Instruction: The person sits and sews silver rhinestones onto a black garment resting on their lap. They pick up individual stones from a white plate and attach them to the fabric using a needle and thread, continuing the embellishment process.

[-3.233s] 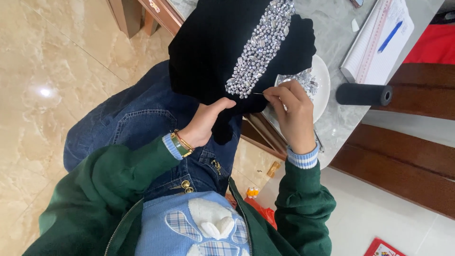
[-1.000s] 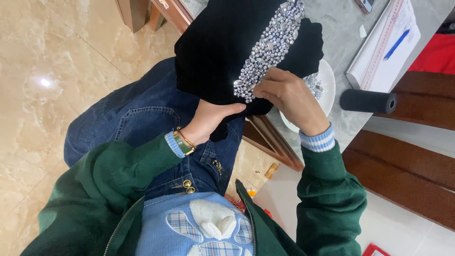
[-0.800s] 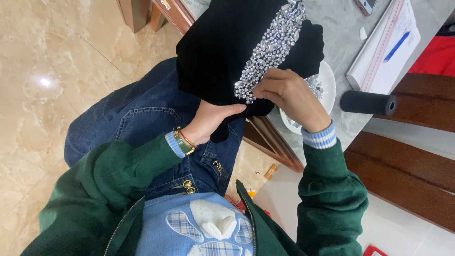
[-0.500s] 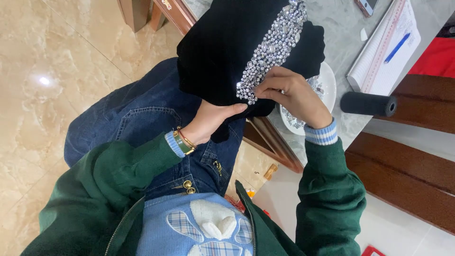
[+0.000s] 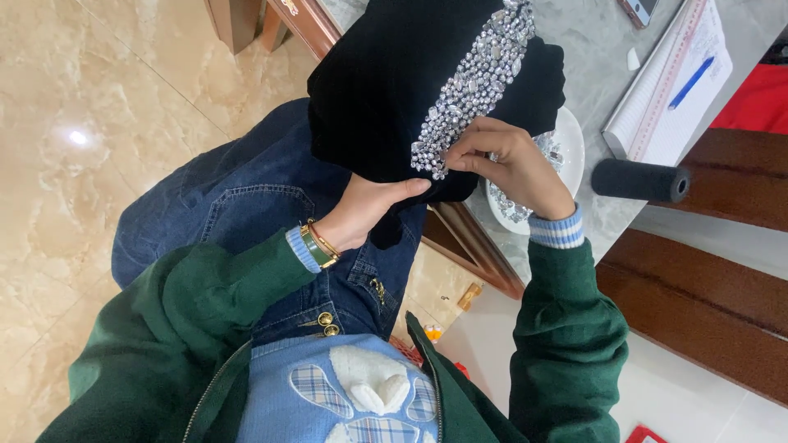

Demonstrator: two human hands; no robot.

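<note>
While the polished beige floor [image 5: 90, 123] gleams at the left, the black fabric [image 5: 394, 82] drapes from a grey marble table [image 5: 591, 90] onto the lap. Her left hand [image 5: 365, 209] grips it from beneath; the right hand [image 5: 509, 164] pinches at its rhinestone band [image 5: 476, 86], perhaps on a needle. Behind sits a white dish [image 5: 566, 131].

Our left hand [image 5: 365, 209] has its fingertips hidden under the black velvet garment [image 5: 394, 82], whose top the frame edge cuts; our right hand [image 5: 509, 164] covers part of the white dish of crystals [image 5: 570, 139].
</note>
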